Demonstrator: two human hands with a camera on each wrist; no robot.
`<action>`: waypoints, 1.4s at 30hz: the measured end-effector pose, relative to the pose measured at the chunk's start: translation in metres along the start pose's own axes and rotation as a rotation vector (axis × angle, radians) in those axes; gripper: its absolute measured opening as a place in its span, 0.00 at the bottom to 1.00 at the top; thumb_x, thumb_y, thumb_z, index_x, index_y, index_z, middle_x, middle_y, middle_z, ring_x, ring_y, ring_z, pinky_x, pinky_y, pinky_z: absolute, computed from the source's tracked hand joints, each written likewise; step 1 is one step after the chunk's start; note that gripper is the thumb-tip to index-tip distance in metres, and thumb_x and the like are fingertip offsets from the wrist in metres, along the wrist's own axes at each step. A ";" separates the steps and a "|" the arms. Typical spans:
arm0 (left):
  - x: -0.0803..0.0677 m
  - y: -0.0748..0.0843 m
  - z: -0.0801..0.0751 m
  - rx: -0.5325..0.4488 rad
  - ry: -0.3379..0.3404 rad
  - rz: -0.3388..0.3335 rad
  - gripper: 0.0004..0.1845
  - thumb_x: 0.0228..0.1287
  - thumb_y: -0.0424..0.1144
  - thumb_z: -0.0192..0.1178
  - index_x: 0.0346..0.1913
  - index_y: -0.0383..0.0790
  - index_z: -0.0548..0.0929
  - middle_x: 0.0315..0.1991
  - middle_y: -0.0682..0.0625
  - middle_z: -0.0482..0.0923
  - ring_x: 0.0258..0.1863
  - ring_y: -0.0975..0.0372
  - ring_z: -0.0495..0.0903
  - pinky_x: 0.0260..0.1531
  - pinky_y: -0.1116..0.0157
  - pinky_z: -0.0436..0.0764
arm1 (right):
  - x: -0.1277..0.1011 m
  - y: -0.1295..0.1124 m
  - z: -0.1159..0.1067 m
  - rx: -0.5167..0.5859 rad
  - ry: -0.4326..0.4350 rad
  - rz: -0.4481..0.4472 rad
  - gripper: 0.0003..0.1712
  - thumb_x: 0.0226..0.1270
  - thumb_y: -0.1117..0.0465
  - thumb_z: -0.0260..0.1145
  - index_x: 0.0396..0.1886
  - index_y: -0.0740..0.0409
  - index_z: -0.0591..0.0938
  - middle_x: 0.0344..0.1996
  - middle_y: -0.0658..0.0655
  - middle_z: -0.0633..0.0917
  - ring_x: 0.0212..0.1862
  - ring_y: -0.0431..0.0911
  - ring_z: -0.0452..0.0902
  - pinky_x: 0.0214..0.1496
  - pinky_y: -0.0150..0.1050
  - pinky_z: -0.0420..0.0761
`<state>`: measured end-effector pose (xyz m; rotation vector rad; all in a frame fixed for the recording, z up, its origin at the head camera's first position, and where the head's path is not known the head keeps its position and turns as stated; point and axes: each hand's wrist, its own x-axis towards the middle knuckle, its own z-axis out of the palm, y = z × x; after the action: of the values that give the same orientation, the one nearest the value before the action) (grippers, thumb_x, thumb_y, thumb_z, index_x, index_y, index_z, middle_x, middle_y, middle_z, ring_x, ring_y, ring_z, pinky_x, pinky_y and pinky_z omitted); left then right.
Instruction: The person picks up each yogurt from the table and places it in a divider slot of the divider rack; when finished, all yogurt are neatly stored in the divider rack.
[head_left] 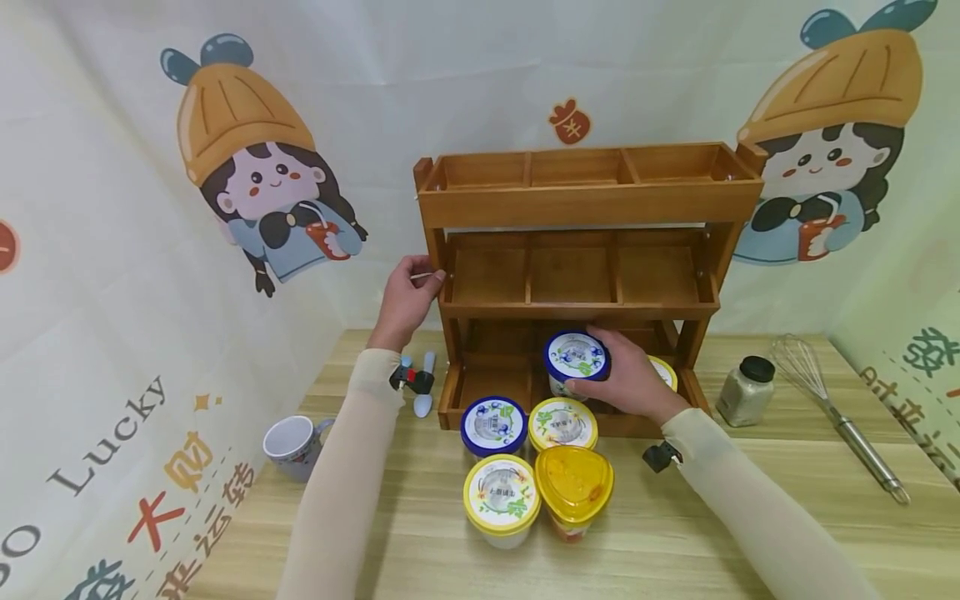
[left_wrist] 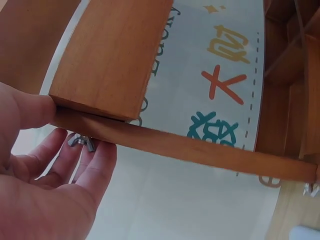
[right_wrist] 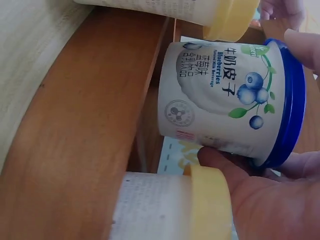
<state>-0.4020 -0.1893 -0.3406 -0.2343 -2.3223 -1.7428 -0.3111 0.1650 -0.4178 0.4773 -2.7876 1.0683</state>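
Observation:
My left hand [head_left: 405,300] grips the left side post of a wooden three-tier rack [head_left: 588,206], with its thumb and fingers on opposite sides, around a metal wing nut [left_wrist: 81,141] in the left wrist view. In my right hand [head_left: 630,375] is a blue-lidded blueberry milk cup [right_wrist: 225,100], held by the sides near its lid, tilted over the bottom tier's middle compartment. Whether its base touches the rack cannot be told. Partly behind that hand, a yellow-lidded cup [head_left: 665,372] sits in the bottom tier's right compartment.
Before the rack stand a blue-lidded cup [head_left: 493,425], two yellow-lidded cups [head_left: 501,493] and a cup with a rounded-triangular yellow lid [head_left: 574,482]. A mug [head_left: 291,446] and spoons [head_left: 423,404] lie left; a black-capped jar [head_left: 746,392] and a whisk [head_left: 851,433] are right.

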 end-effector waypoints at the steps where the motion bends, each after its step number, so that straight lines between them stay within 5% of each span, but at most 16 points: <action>1: 0.000 0.000 0.000 0.006 -0.003 0.002 0.24 0.79 0.40 0.60 0.70 0.34 0.71 0.69 0.37 0.74 0.68 0.47 0.77 0.66 0.50 0.81 | 0.001 -0.001 0.000 -0.002 -0.002 0.010 0.61 0.58 0.40 0.80 0.82 0.62 0.62 0.76 0.71 0.69 0.73 0.68 0.69 0.75 0.68 0.70; 24: -0.002 0.003 0.003 0.089 -0.002 -0.003 0.25 0.80 0.41 0.58 0.71 0.33 0.70 0.70 0.37 0.73 0.69 0.46 0.76 0.68 0.48 0.78 | 0.012 -0.001 0.035 -0.041 -0.113 0.055 0.59 0.63 0.44 0.76 0.82 0.69 0.58 0.77 0.74 0.66 0.75 0.67 0.67 0.78 0.64 0.68; 42: -0.002 0.007 0.001 0.093 -0.001 -0.029 0.24 0.80 0.41 0.59 0.71 0.34 0.70 0.70 0.37 0.73 0.70 0.46 0.75 0.70 0.47 0.77 | 0.012 -0.002 0.033 -0.021 -0.066 0.022 0.56 0.63 0.46 0.77 0.81 0.67 0.61 0.76 0.73 0.68 0.74 0.68 0.68 0.77 0.64 0.69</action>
<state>-0.3983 -0.1862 -0.3352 -0.1863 -2.4117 -1.6420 -0.3211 0.1382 -0.4386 0.4899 -2.8651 1.0450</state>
